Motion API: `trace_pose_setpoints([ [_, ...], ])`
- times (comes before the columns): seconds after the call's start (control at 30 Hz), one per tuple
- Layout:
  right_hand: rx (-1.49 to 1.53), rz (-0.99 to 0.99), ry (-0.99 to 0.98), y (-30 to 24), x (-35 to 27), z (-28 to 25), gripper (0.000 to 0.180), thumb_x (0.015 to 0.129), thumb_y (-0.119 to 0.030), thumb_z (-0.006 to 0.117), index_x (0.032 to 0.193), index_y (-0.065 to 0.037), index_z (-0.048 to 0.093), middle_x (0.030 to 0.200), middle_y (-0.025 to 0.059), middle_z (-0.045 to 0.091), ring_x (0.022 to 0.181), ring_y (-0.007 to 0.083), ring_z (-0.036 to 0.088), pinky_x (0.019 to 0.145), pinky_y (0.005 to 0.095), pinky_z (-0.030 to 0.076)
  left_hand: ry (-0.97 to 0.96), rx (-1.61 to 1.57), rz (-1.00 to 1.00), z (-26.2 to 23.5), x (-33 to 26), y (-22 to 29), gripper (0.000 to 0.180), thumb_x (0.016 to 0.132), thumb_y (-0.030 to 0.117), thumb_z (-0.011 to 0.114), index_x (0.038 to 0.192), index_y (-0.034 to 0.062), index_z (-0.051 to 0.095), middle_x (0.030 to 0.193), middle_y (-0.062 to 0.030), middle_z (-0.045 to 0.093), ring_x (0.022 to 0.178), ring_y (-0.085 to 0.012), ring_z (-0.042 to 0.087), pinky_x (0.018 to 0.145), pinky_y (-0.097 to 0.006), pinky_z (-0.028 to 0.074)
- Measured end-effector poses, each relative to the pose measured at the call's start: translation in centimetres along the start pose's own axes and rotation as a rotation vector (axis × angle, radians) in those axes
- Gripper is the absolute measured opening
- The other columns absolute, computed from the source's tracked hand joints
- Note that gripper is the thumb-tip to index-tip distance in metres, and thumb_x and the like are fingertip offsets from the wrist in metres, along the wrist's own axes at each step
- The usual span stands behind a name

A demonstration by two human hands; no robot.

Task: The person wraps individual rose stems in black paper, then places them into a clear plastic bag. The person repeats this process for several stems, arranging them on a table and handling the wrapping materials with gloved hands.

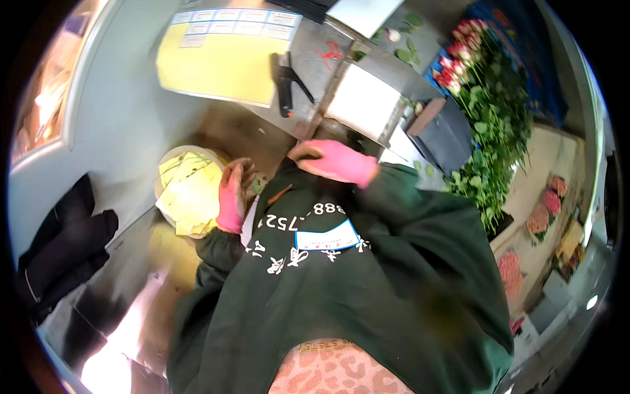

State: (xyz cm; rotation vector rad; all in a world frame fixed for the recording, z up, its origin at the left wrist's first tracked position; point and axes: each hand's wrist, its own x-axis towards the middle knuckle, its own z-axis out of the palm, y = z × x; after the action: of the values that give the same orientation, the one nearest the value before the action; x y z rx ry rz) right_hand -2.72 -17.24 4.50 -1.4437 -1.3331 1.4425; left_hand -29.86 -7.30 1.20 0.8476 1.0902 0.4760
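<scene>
My left hand, in a pink glove with bare fingertips, is raised beside a white bucket stuffed with yellow paper sheets. Its fingers are bent and a little apart, with nothing visible in them. My right hand, gloved the same way, lies across the top of the dark green apron over my lap. Its bare fingers curl at the apron's far edge; whatever may be in them is hidden. A white label with a blue border sticks to the apron below that hand.
Ahead, a yellow sheet with rows of labels lies by a black stapler-like tool on a grey table. A dark grey angled holder stands right of a white-topped box. Pink-white roses with long leafy stems spread farther right.
</scene>
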Motion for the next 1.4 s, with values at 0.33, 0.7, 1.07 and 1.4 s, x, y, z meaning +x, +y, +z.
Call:
trace_pose_setpoints([
  [0.33, 0.458, 0.815, -0.076, -13.2, -16.0, -5.8, 0.037, 0.095, -0.04, 0.06, 0.08, -0.007, 0.062, 0.071, -0.0053, 0.055, 0.059, 0.0044, 0.049, 0.055, 0.0216, 0.041, -0.537, 0.421, 0.091, 10.8, 6.7, 8.3, 0.025, 0.103, 0.017, 0.048, 0.118, -0.0004, 0.058, 0.117, -0.0083, 0.063, 0.112, -0.0181, 0.059, 0.1, -0.032, 0.046],
  [0.7, 0.573, 0.256, 0.185, -14.0, -18.9, -7.9, 0.025, 0.091, -0.025, 0.066, 0.08, -0.004, 0.06, 0.071, -0.0027, 0.055, 0.062, 0.0062, 0.051, 0.057, 0.0232, 0.043, -0.657, 0.558, 0.103, 14.7, 6.5, 6.7, 0.023, 0.103, 0.016, 0.048, 0.116, 0.0005, 0.058, 0.111, -0.0059, 0.062, 0.106, -0.0125, 0.058, 0.096, -0.028, 0.046],
  [1.07, 0.238, 0.631, 1.806, 18.6, -23.0, -11.8, 0.036, 0.085, -0.039, 0.067, 0.091, -0.003, 0.067, 0.078, 0.0134, 0.068, 0.067, 0.0213, 0.064, 0.066, 0.0337, 0.049, -0.627, 0.568, 0.317, 20.2, 1.7, 8.6, 0.022, 0.101, 0.007, 0.047, 0.119, -0.0014, 0.057, 0.114, -0.0075, 0.061, 0.108, -0.0153, 0.057, 0.097, -0.028, 0.043],
  [1.4, 0.523, 0.492, 1.41, 17.4, -23.8, -17.9, 0.034, 0.089, -0.034, 0.065, 0.092, 0.0, 0.066, 0.074, 0.0081, 0.065, 0.062, 0.0201, 0.062, 0.061, 0.0337, 0.05, -1.17, 0.785, 0.637, 31.2, 0.2, 8.0, 0.022, 0.09, -0.003, 0.057, 0.111, 0.0016, 0.062, 0.113, -0.0128, 0.062, 0.107, -0.0247, 0.059, 0.094, -0.033, 0.045],
])
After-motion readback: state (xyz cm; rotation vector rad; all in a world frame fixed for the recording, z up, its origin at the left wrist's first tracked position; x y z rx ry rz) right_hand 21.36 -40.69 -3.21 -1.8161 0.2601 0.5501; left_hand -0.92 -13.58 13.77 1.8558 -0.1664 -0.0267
